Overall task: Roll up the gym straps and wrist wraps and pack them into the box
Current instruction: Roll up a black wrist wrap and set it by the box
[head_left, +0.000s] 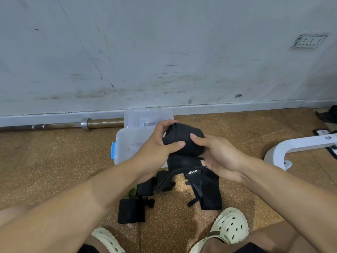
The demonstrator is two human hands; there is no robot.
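Both hands (184,152) clasp the rolled wrap (184,141) between them.

Two bare hands, left hand (158,143) and right hand (218,156), share one black rolled wrap (184,141). One clear plastic box (127,143) sits with one clear lid (145,115) behind it. One barbell (76,123) lies along the wall. Two cream clogs, one (107,240) left and one (228,225) right. One flat black pouch (131,210). The loose black straps (206,189) overlap in a pile too tangled to count.
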